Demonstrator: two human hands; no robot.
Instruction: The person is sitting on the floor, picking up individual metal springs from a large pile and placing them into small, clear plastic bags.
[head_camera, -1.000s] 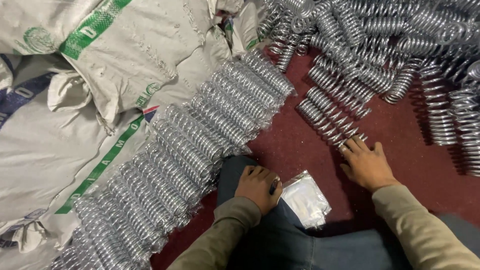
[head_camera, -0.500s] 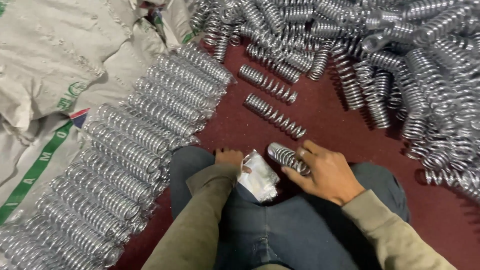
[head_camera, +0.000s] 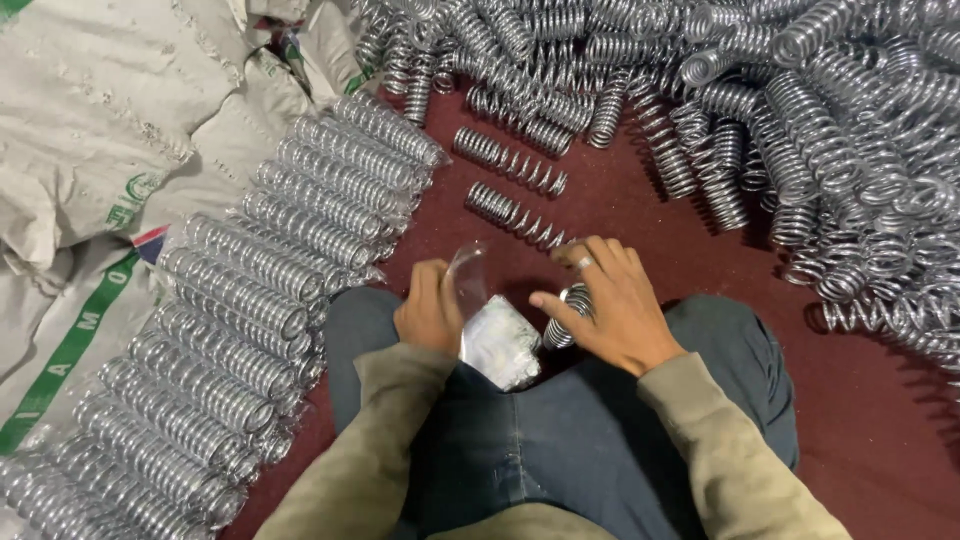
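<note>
Taking the person's lap as the landmark: a small stack of clear plastic bags (head_camera: 500, 345) lies on it, crumpled and whitish, with one clear bag (head_camera: 467, 275) lifted upright from the stack, held at its edge by the left hand (head_camera: 428, 310). To the left of the lap runs a long row of bagged springs (head_camera: 270, 300), each silver coil sealed in a clear sleeve, side by side on the floor. Further left, beyond that row, lie off-white woven sacks (head_camera: 100, 130) with green stripes and printing.
</note>
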